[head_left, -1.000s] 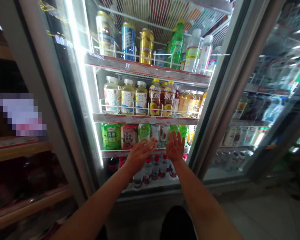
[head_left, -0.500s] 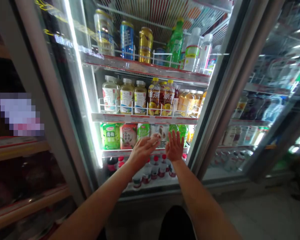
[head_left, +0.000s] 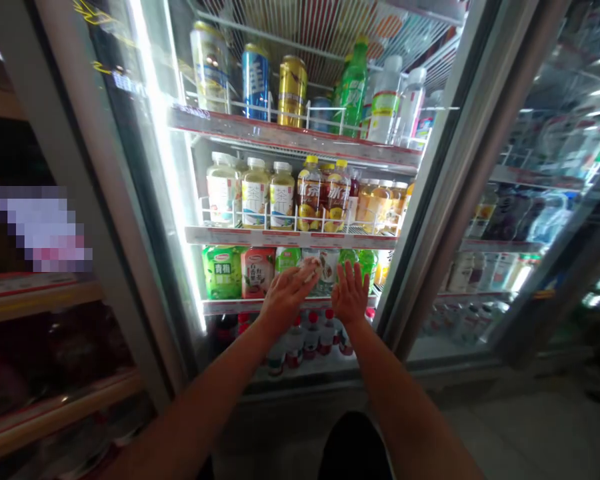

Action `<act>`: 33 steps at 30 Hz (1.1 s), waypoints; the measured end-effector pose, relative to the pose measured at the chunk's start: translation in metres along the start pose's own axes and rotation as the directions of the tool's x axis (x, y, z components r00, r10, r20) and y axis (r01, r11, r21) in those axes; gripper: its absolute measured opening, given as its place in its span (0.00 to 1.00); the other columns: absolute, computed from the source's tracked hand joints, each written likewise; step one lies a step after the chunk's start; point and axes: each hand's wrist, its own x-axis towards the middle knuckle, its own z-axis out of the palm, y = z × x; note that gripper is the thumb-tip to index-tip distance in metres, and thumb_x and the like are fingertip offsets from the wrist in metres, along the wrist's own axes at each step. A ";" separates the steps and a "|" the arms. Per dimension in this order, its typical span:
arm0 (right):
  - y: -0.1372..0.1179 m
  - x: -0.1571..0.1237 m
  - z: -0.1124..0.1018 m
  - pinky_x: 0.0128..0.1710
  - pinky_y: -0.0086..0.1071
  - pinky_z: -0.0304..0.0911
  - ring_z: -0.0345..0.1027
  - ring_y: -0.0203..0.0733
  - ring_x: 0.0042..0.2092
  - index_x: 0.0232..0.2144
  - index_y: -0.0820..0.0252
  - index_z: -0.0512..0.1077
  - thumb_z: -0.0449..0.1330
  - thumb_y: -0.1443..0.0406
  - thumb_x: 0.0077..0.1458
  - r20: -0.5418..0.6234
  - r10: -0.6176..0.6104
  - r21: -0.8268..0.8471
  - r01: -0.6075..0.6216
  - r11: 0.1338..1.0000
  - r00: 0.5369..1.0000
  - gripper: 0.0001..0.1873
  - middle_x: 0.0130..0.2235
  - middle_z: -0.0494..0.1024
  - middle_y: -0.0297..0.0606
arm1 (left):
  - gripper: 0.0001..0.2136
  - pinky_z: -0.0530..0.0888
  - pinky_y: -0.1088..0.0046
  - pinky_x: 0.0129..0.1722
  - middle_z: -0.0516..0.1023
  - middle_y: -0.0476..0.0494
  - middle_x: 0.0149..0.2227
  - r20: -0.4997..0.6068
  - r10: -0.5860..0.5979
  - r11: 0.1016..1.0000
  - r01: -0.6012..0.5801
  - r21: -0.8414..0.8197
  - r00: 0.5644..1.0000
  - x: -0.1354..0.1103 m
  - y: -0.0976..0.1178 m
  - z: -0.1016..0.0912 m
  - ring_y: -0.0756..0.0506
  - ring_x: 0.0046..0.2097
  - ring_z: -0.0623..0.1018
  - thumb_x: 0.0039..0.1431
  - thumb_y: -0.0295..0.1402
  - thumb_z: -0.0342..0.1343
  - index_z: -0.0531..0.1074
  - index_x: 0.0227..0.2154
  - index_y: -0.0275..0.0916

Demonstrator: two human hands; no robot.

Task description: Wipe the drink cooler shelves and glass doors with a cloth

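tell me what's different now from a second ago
The left hand has shifted slightly up and to the right, and the pale crumpled wad at its fingertips has gone with it. Nothing was visibly picked up or let go. The right hand, fingers spread, stayed about where it was, as did the drinks on the shelves.

I see a slim gap between the left hand (head_left: 285, 300) and the right hand (head_left: 350, 297). What looks like a glass pane (head_left: 130, 83) bars the shelved drinks (head_left: 255, 193); a metal post (head_left: 463, 180) blocks the right, a dark knee (head_left: 355, 447) the near middle.
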 end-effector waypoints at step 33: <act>-0.072 0.012 -0.060 0.58 0.43 0.68 0.71 0.47 0.57 0.61 0.55 0.68 0.60 0.56 0.62 0.492 0.478 0.674 -0.666 0.320 0.728 0.27 0.59 0.75 0.44 | 0.36 0.68 0.58 0.65 0.52 0.34 0.72 0.021 -0.168 0.904 0.163 -0.395 0.986 -0.024 0.050 -0.005 0.40 0.71 0.57 0.65 0.24 0.48 0.41 0.72 0.41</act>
